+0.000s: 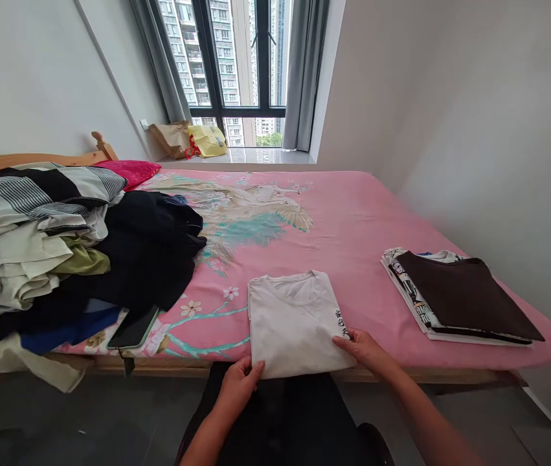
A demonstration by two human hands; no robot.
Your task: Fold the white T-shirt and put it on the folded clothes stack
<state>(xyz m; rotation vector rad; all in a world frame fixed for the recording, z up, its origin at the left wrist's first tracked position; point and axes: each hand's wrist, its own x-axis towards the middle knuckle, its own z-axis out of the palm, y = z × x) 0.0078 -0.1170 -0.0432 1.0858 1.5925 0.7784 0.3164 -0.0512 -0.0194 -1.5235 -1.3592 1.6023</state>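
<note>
Both hands grip folded white T-shirt [294, 323] at bed's near edge: left hand [239, 383] pinches bottom-left corner, right hand [365, 349] holds right edge. Bare pink sheet [348, 220] beyond; clothes pile [61, 252] left, folded stack [460, 294] right.

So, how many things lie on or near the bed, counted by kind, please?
Folded white cotton T-shirt, held by left hand and right hand: 1
Stack of folded clothes, brown on top: 1
Heap of unfolded clothes: 1
Dark flat phone: 1
Bags on sill, brown paper and yellow: 2
Total: 6
</note>
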